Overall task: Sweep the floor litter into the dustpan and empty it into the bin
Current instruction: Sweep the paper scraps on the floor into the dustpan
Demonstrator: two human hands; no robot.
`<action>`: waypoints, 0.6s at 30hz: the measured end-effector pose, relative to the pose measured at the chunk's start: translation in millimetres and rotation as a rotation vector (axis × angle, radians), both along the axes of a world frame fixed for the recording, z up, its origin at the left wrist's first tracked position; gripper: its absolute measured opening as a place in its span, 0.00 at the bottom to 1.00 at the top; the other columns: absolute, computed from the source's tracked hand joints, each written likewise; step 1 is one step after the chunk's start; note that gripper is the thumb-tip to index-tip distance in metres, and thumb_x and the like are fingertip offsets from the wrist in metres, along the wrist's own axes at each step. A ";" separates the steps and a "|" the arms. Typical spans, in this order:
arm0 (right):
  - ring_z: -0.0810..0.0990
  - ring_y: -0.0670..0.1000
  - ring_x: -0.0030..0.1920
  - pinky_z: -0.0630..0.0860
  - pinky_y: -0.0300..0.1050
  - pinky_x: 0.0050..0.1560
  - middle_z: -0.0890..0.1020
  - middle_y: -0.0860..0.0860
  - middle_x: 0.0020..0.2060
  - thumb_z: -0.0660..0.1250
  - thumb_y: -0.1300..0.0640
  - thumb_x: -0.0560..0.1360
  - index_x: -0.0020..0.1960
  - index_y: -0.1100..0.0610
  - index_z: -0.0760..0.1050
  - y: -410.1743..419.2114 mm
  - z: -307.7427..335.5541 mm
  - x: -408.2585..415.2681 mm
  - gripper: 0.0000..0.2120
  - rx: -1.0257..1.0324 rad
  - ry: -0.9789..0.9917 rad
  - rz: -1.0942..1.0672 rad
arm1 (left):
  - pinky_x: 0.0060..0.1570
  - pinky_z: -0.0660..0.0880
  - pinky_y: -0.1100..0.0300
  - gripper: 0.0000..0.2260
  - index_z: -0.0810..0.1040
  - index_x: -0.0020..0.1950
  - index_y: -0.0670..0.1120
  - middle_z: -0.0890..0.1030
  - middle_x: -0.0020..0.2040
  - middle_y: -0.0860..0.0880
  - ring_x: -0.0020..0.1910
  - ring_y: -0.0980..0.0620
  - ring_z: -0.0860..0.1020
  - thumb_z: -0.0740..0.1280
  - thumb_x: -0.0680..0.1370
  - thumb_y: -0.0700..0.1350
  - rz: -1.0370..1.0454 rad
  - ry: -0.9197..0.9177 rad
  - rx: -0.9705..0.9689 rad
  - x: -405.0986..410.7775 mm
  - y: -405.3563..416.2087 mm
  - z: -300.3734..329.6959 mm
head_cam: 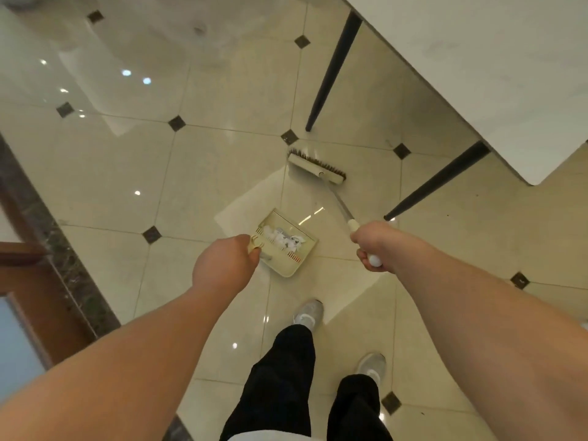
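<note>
My left hand (222, 265) grips the handle of a cream dustpan (291, 261) held just above the tiled floor. White crumpled paper litter (284, 238) lies inside the pan. My right hand (370, 245) is closed around the white end of a broom handle (342, 206). The broom head (316, 167), cream with dark bristles, rests on the floor ahead of the pan, near the table legs. No bin is in view.
A white table (477, 74) fills the upper right, with two black legs (334, 68) slanting down to the floor close to the broom. A dark marble border and wooden frame (47, 249) run along the left. My feet in grey shoes (308, 313) stand behind the pan.
</note>
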State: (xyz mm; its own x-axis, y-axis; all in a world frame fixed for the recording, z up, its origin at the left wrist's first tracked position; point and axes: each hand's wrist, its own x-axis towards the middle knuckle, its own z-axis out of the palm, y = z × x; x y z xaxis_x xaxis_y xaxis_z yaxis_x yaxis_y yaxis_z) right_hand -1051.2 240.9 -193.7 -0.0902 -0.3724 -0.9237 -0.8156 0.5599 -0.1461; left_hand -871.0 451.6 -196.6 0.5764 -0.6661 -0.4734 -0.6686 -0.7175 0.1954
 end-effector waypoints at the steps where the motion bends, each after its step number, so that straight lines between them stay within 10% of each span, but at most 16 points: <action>1: 0.70 0.48 0.28 0.69 0.34 0.19 0.73 0.54 0.32 0.61 0.60 0.81 0.48 0.60 0.73 10.4 -5.1 -0.9 0.04 0.034 0.031 0.022 | 0.33 0.68 0.57 0.13 0.79 0.52 0.47 0.79 0.39 0.48 0.38 0.46 0.76 0.61 0.82 0.55 -0.001 -0.008 0.002 2.8 -1.7 -1.4; 9: 0.64 0.47 0.22 0.63 0.35 0.22 0.70 0.53 0.26 0.65 0.55 0.80 0.60 0.58 0.73 29.7 55.1 -76.5 0.11 0.289 -0.110 -0.006 | 0.31 0.66 0.58 0.12 0.76 0.53 0.49 0.76 0.40 0.50 0.39 0.47 0.75 0.60 0.81 0.56 0.040 0.056 0.075 16.4 -3.9 11.5; 18: 0.66 0.44 0.21 0.67 0.34 0.20 0.74 0.52 0.28 0.65 0.55 0.80 0.61 0.58 0.74 8.4 91.4 -88.8 0.11 0.097 -0.156 -0.169 | 0.33 0.68 0.58 0.11 0.78 0.50 0.49 0.77 0.41 0.50 0.40 0.48 0.76 0.61 0.81 0.54 0.041 0.117 0.053 0.4 -5.0 21.4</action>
